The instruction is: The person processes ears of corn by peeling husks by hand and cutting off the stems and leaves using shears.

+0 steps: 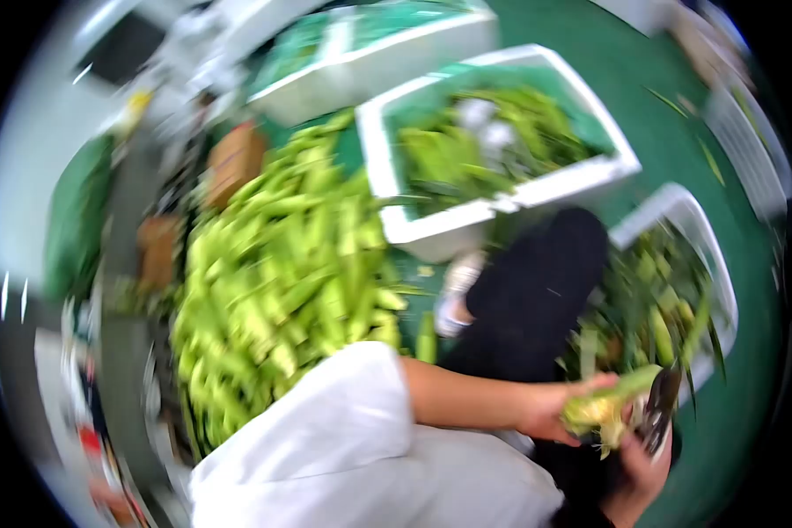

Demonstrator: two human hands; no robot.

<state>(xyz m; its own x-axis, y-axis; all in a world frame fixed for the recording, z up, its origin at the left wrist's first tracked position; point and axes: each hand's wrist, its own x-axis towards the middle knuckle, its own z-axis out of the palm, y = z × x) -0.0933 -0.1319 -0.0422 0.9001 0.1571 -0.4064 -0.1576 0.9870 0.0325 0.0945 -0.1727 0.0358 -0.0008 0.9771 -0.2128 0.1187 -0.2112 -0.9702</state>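
Note:
My left hand (pixel 554 412) is closed around an ear of corn (pixel 635 384) in its green husk. A pale yellow, ragged part shows at the ear's near end. Beside it, my right hand (pixel 647 473) grips a knife (pixel 663 407) with a broad dark blade. The blade is up against the ear, though blur hides exactly where they touch. Just beyond both hands stands a white crate (pixel 723 280) filled with husk leaves and trimmings (pixel 651 299).
A big heap of corn ears (pixel 282 282) lies on the left. Ahead, a white foam box (pixel 502 207) lined with green plastic holds corn and whitish bundles. Another foam box (pixel 387 66) stands behind it. My bent knee (pixel 546 273) is between box and crate. Cardboard boxes (pixel 236 165) sit far left.

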